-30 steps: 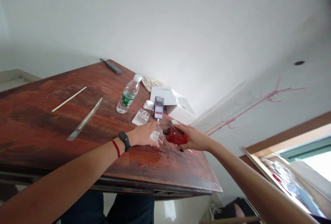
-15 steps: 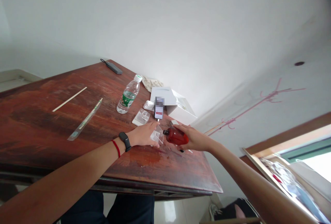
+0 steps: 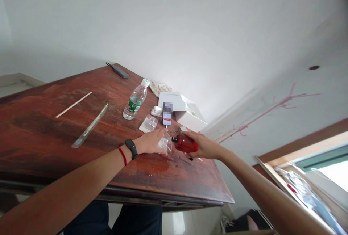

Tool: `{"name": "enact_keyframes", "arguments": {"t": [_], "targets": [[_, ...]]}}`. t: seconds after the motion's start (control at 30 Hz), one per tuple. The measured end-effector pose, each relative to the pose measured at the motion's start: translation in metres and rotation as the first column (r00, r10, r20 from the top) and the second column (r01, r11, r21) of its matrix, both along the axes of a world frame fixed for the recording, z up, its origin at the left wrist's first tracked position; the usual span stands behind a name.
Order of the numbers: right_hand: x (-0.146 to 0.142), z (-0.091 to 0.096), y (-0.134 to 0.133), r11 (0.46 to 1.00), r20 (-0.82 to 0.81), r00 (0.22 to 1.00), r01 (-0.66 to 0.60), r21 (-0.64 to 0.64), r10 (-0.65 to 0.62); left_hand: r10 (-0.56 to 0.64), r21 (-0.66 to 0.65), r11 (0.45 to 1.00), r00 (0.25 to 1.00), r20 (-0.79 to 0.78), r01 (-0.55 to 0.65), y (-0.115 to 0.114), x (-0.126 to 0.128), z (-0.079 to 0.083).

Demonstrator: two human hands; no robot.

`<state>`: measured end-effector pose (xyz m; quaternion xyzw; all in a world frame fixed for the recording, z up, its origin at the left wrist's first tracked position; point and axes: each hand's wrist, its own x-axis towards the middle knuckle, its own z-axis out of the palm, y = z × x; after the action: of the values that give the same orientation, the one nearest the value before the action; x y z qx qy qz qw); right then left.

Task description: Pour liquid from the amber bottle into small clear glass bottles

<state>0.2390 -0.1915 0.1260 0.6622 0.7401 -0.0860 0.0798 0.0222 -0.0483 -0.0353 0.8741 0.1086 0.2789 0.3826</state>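
My left hand (image 3: 152, 141) is closed around a small clear plastic container (image 3: 165, 143), holding it near the table's right part. In my right hand (image 3: 202, 142) is a red bottle (image 3: 186, 143), tipped on its side with its dark neck pointing left at the container's rim. Whether liquid is running from the neck is too small to tell. Just beyond my left hand lies another clear plastic piece (image 3: 149, 123) on a white base. A phone (image 3: 167, 115) with a lit screen and a cable stands behind the container. A wet patch (image 3: 156, 165) shines on the wood.
A water bottle (image 3: 134, 101) with a green label stands left of the phone. A white box (image 3: 190, 113) sits by the wall. Further left lie a wooden stick (image 3: 73, 104), wrapped chopsticks (image 3: 92, 124) and a grey device (image 3: 119, 71). Another person's leg (image 3: 251, 220) shows below right.
Both hands keep nearly the same place, with the red bottle still tilted toward the container. The view has shifted very slightly.
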Motion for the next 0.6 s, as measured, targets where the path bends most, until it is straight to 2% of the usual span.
{"name": "enact_keyframes", "arguments": {"t": [0.6], "targets": [[-0.0045,0.0028,0.0010,1.000,0.008,1.000,0.018,-0.010,-0.018,0.001,-0.025,1.000,1.000,0.012,0.000,0.0025,0.0030,-0.0051]]}}
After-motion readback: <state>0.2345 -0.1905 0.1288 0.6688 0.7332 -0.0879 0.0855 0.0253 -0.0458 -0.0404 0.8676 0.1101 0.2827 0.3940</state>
